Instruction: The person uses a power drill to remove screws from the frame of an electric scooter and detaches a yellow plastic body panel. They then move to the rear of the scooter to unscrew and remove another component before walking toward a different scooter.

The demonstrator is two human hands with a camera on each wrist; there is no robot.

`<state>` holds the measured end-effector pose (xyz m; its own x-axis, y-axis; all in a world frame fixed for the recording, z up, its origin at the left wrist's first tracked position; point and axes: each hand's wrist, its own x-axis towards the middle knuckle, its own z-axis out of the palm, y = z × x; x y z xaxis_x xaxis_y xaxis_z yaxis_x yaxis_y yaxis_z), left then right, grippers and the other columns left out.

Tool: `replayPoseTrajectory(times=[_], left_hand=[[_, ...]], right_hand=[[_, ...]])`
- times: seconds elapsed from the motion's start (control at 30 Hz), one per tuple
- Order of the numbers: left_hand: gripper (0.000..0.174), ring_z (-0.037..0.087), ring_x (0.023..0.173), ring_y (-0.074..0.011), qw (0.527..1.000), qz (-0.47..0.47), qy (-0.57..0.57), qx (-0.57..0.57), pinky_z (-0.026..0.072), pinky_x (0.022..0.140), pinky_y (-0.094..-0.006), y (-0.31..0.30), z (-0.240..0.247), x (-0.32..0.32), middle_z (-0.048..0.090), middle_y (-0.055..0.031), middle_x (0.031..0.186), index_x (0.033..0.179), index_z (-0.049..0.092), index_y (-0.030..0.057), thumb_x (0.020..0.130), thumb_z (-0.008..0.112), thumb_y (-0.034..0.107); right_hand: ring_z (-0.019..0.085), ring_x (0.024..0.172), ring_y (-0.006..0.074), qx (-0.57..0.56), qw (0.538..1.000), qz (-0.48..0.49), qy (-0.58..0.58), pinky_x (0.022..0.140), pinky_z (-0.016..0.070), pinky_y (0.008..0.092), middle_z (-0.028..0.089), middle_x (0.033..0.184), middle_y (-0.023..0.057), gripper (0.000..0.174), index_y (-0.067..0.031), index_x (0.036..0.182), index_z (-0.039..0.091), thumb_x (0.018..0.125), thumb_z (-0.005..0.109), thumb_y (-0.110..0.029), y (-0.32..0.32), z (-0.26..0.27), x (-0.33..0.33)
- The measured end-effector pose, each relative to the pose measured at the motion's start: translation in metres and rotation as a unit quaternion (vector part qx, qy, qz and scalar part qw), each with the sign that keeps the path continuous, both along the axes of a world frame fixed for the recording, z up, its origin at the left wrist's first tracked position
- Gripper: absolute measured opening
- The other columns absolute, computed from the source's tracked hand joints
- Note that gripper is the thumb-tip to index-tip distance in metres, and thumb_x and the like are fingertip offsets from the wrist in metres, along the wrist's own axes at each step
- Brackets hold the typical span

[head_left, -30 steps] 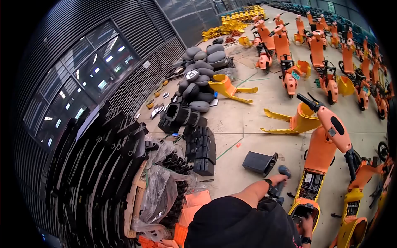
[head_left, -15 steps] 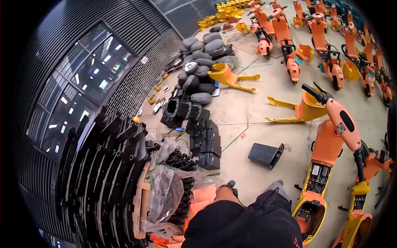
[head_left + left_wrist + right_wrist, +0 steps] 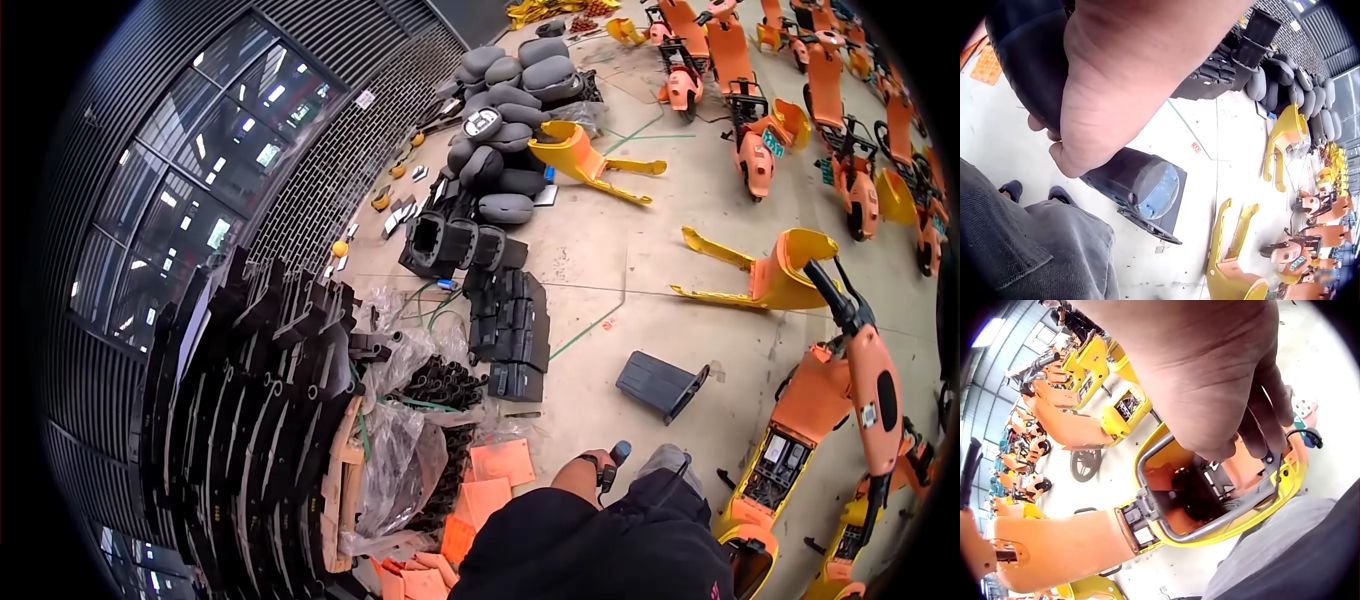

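Observation:
My left hand (image 3: 1116, 94) grips a dark cordless power tool (image 3: 1157, 187) with a blue-grey end, its fingers wrapped round the body. In the head view the tool (image 3: 621, 452) shows beside my left forearm, low in front of the black shirt. My right hand (image 3: 1210, 381) is over the open seat compartment of an orange and yellow scooter (image 3: 1066, 544), fingers pointing down near the rear of the rim (image 3: 1185, 537). Nothing shows held in it. A black cable (image 3: 1280, 469) loops near the fingertips. The head view does not show the right hand.
A black bin (image 3: 660, 385) lies on the floor ahead. Yellow shell parts (image 3: 590, 160) lie farther off. To the left are stacked black frames (image 3: 240, 400), orange panels (image 3: 500, 462) and a pile of grey seats (image 3: 505, 150). Rows of scooters (image 3: 740, 60) stand at the right.
My left hand and the tool have drawn back from beside the scooter toward my body. My right hand, earlier visible in the seat compartment, has left the head view. The head view has shifted.

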<state>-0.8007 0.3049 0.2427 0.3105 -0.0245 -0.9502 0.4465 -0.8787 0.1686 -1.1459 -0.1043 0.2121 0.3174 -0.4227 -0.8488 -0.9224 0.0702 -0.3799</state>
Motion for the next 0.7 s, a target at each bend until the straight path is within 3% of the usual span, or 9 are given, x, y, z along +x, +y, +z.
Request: replayPoseTrajectory(times=[0.37, 0.43, 0.5, 0.53, 0.57, 0.63, 0.7], left_hand=[[0.034, 0.069, 0.073, -0.0279, 0.999, -0.036, 0.012, 0.008, 0.0537, 0.066, -0.042, 0.015, -0.02, 0.07, 0.072, -0.0153, 0.085, 0.094, 0.074, 0.0036, 0.068, 0.068, 0.026], [0.028, 0.067, 0.066, -0.028, 0.999, 0.024, 0.022, 0.029, 0.052, 0.06, -0.0424, 0.015, -0.017, 0.07, 0.07, -0.0152, 0.079, 0.087, 0.074, 0.0039, 0.068, 0.067, 0.023], [0.023, 0.064, 0.061, -0.0276, 0.998, 0.026, 0.052, -0.012, 0.0496, 0.056, -0.0423, 0.024, -0.037, 0.069, 0.068, -0.0154, 0.074, 0.082, 0.073, 0.0044, 0.068, 0.067, 0.021], [0.02, 0.062, 0.059, -0.0275, 0.992, 0.111, 0.053, -0.017, 0.0483, 0.054, -0.0424, 0.026, -0.039, 0.066, 0.067, -0.0159, 0.073, 0.079, 0.072, 0.0046, 0.067, 0.066, 0.02], [0.02, 0.062, 0.059, -0.0275, 0.992, 0.111, 0.053, -0.018, 0.0483, 0.054, -0.0424, 0.027, -0.041, 0.068, 0.067, -0.0159, 0.073, 0.079, 0.072, 0.0046, 0.067, 0.066, 0.02], [0.021, 0.064, 0.06, -0.0279, 0.999, 0.017, 0.033, -0.025, 0.0492, 0.056, -0.0428, 0.025, -0.041, 0.072, 0.068, -0.0162, 0.074, 0.079, 0.072, 0.0044, 0.067, 0.066, 0.02], [0.02, 0.064, 0.061, -0.0284, 0.999, 0.018, 0.046, -0.017, 0.0495, 0.056, -0.0429, 0.021, -0.036, 0.077, 0.068, -0.0166, 0.074, 0.077, 0.072, 0.0045, 0.064, 0.067, 0.018]], right_hand=[[0.065, 0.074, 0.0219, -0.001, 1.0, 0.013, 0.018, 0.063, 0.053, 0.0347, 0.066, 0.087, 0.0152, 0.049, 0.0015, 0.131, 0.045, 0.085, 0.057, -0.013, -0.006, 0.012, 0.063], [0.065, 0.075, 0.0223, -0.003, 1.0, 0.017, 0.023, 0.063, 0.0531, 0.035, 0.066, 0.087, 0.0155, 0.048, 0.0015, 0.13, 0.046, 0.085, 0.057, -0.014, -0.007, 0.013, 0.068], [0.065, 0.075, 0.0227, -0.003, 1.0, 0.019, 0.025, 0.063, 0.0532, 0.0353, 0.066, 0.087, 0.0157, 0.047, 0.0016, 0.129, 0.046, 0.086, 0.057, -0.014, -0.005, 0.013, 0.075], [0.065, 0.075, 0.0229, -0.002, 0.999, 0.02, 0.026, 0.063, 0.0532, 0.0355, 0.067, 0.087, 0.0159, 0.047, 0.0016, 0.128, 0.047, 0.086, 0.057, -0.014, -0.003, 0.013, 0.076], [0.065, 0.075, 0.0231, -0.002, 0.999, 0.02, 0.025, 0.064, 0.0533, 0.0357, 0.067, 0.088, 0.016, 0.046, 0.0016, 0.128, 0.047, 0.086, 0.057, -0.014, -0.004, 0.012, 0.08], [0.065, 0.076, 0.0234, -0.002, 0.999, 0.022, 0.025, 0.064, 0.0534, 0.036, 0.067, 0.088, 0.0162, 0.045, 0.0016, 0.127, 0.048, 0.086, 0.057, -0.015, -0.004, 0.012, 0.085], [0.065, 0.076, 0.0238, -0.003, 0.999, 0.025, 0.026, 0.064, 0.0535, 0.0363, 0.067, 0.088, 0.0165, 0.044, 0.0016, 0.126, 0.048, 0.086, 0.056, -0.015, -0.002, 0.012, 0.09]])
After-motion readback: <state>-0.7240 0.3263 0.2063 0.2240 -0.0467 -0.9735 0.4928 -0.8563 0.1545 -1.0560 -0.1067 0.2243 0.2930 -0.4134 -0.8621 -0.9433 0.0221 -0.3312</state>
